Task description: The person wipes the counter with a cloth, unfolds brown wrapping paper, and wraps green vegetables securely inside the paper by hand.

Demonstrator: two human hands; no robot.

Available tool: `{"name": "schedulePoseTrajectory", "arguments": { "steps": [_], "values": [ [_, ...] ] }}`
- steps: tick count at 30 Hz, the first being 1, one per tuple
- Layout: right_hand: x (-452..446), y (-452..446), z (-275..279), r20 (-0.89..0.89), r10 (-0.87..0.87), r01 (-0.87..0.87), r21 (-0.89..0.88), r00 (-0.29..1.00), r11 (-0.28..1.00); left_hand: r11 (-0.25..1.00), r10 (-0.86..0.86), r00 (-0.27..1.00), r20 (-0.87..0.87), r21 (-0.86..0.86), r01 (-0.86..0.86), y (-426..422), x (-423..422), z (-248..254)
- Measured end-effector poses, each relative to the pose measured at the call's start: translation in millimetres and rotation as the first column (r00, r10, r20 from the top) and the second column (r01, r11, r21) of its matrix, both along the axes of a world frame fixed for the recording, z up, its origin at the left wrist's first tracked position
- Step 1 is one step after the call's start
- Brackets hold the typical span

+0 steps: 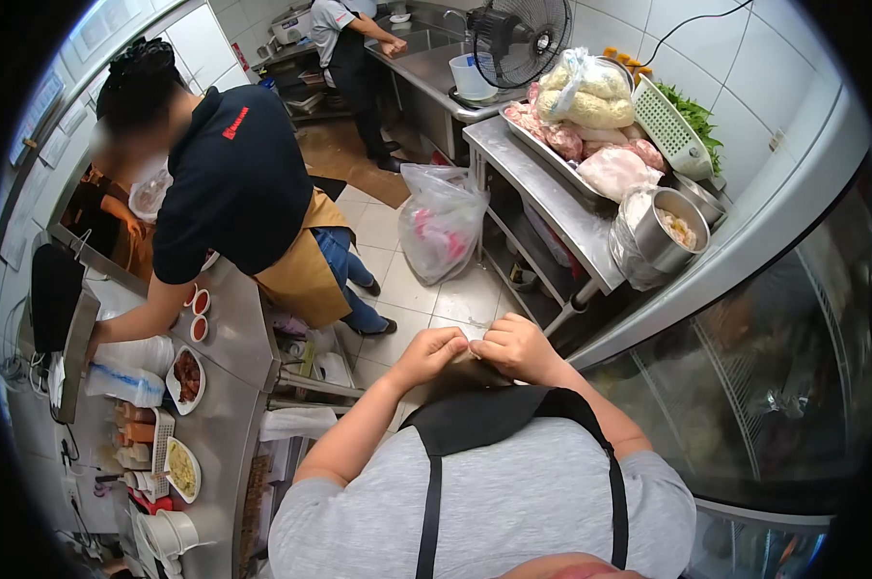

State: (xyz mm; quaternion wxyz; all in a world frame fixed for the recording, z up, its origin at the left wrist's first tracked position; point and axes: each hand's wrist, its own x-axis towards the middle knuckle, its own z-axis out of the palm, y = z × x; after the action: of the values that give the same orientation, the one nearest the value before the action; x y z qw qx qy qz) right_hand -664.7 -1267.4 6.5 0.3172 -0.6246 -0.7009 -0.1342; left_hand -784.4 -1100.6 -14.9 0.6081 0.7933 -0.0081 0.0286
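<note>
In front of my chest, my left hand (428,357) and my right hand (518,347) are close together with their fingertips pinched. Between them is a small piece of thin, whitish see-through material (474,330) that looks like plastic film. Both hands seem to grip it, though my fingers cover most of it and its full shape is hidden. Just below the hands is the top of my black apron (479,420).
On the left, a co-worker (253,183) leans over a steel counter (229,333) with plated food (186,378). A tied plastic bag (441,227) sits on the floor ahead. To the right are a steel table (552,203) with a meat tray and a glass-door fridge (745,376). Another person stands at the sink.
</note>
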Motion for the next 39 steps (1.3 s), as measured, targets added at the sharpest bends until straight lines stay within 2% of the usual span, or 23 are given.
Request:
{"name": "schedulePoseTrajectory", "arguments": {
  "steps": [1,4,5,7,8,9,12,15,16,18,21,23,26,27,29,30,32,33,34,36,37,39],
  "values": [
    [1,0,3,-0.007,-0.001,0.001,0.004,1.0,1.0,0.996,0.023,1.0,-0.019,-0.083,-0.024,-3,-1,0],
    [-1,-5,6,-0.103,-0.004,0.005,0.005,0.995,1.0,0.997,-0.005,1.0,0.029,0.082,0.002,-13,-6,12],
    [-2,-5,7,-0.149,-0.005,0.006,0.004,0.989,1.0,0.967,0.015,0.993,0.121,0.251,-0.046,-19,-8,24],
    [-5,-4,9,-0.365,0.111,-0.115,0.01,0.924,0.993,0.906,0.036,0.999,0.012,0.422,-0.038,-19,-10,21],
    [-9,-2,16,-0.468,0.166,-0.176,0.023,0.868,0.984,0.864,0.055,0.998,-0.043,0.502,-0.026,-19,-11,20],
    [-20,-3,27,-0.815,0.076,-0.118,0.01,0.574,0.993,0.85,0.068,0.997,-0.039,0.525,-0.037,-19,-13,23],
    [5,-2,6,-0.554,0.095,-0.161,-0.071,0.827,0.984,0.805,0.106,0.994,-0.017,0.588,-0.076,-24,-16,35],
    [-11,4,4,-0.336,0.118,-0.143,-0.05,0.935,0.989,0.816,0.171,0.982,-0.076,0.57,-0.098,-28,-16,29],
    [-18,7,3,-0.26,0.095,-0.108,-0.037,0.961,0.993,0.831,0.157,0.986,-0.055,0.547,-0.102,-28,-17,21],
    [-18,7,-4,-0.346,0.119,-0.129,-0.006,0.931,0.992,0.855,0.13,0.992,-0.004,0.506,-0.11,-26,-16,8],
    [-15,8,-2,-0.458,0.195,-0.187,0.064,0.867,0.98,0.967,0.02,0.98,-0.2,0.254,0.032,-26,-20,23],
    [-16,7,-3,-0.552,0.249,-0.224,0.114,0.796,0.968,0.995,-0.037,0.979,-0.2,0.087,0.055,-26,-21,23],
    [-18,8,-6,-0.555,0.253,-0.178,0.185,0.792,0.966,0.967,-0.15,0.966,-0.209,-0.236,0.099,-22,-19,2],
    [-19,6,-5,-0.487,0.243,-0.165,0.198,0.839,0.966,0.93,-0.191,0.959,-0.209,-0.35,0.109,-20,-18,-10],
    [-18,3,-2,-0.336,0.213,-0.14,0.228,0.917,0.963,0.923,-0.108,0.987,-0.115,-0.38,0.056,-21,-18,-21],
    [-14,3,0,-0.388,0.215,-0.151,0.19,0.896,0.97,0.918,-0.065,0.996,-0.068,-0.396,0.033,-21,-17,-26],
    [-5,4,6,-0.489,0.211,-0.178,0.115,0.847,0.977,1.0,-0.022,0.998,-0.051,-0.005,0.022,-14,-16,1],
    [-6,0,12,-0.687,0.077,-0.132,-0.029,0.722,0.991,0.982,-0.003,0.999,-0.037,0.19,0.01,-13,-17,15],
    [5,-1,2,-0.702,0.029,-0.181,-0.143,0.712,0.973,0.944,0.017,0.999,-0.027,0.331,-0.007,-17,-18,24],
    [11,-2,7,-0.436,0.096,-0.201,-0.201,0.895,0.959,0.805,0.051,0.999,0.007,0.592,-0.045,-24,-18,37],
    [6,-1,9,-0.365,0.085,-0.154,-0.166,0.927,0.974,0.834,0.098,0.995,-0.027,0.548,-0.068,-27,-17,38],
    [-9,5,4,-0.209,0.09,-0.107,-0.071,0.974,0.992,0.847,0.074,0.993,0.092,0.519,-0.111,-26,-15,19]
  ]
}}
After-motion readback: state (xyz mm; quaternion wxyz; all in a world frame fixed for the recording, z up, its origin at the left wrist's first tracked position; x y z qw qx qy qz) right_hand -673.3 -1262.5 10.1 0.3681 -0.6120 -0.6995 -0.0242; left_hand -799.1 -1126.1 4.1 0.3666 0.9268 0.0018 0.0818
